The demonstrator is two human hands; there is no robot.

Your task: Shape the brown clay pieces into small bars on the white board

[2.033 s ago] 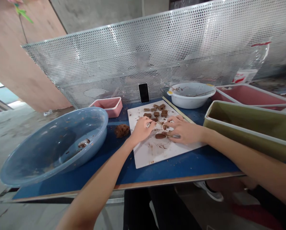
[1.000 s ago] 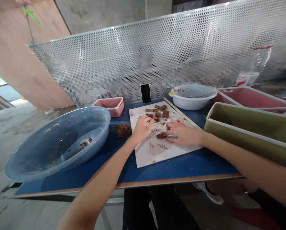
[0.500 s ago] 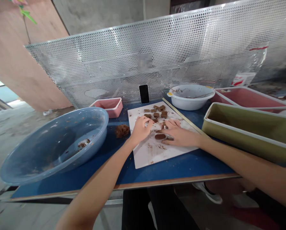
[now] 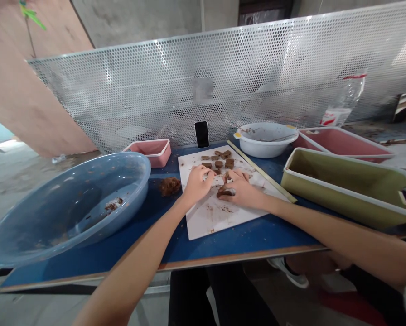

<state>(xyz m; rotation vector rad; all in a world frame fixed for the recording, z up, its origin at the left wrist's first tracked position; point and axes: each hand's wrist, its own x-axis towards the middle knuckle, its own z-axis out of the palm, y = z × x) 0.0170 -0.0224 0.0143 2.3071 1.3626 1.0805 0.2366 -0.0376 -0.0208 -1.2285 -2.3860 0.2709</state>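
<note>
A white board [image 4: 203, 222] lies on the blue tabletop, with several brown, clay-like pieces [image 4: 229, 163] grouped at its far side. My left hand [image 4: 196, 184] rests low over the board's left part. Its fingers are curved, and some board shows between thumb and forefinger. I see nothing held in it; its fingertips are close to a small brown piece [image 4: 217, 171]. My right hand [image 4: 245, 192] has its thumb and fingers closed around an oval brown lump [image 4: 225, 193] on the board. The fingers partly cover this lump.
A large blue basin [image 4: 67, 199] and a brown fibrous clump [image 4: 169, 186] are at left. Behind stand a small pink tub [image 4: 160, 156], a phone [image 4: 202, 134] and a white basin [image 4: 267, 147]. To the right are a pale stick [image 4: 257, 167], a green planter [image 4: 342, 192] and pink trays [image 4: 352, 140].
My right hand's fingers, spread about the oval lump before, have closed in on it. My left hand stays nearly in place. The whole view has shifted slightly.
</note>
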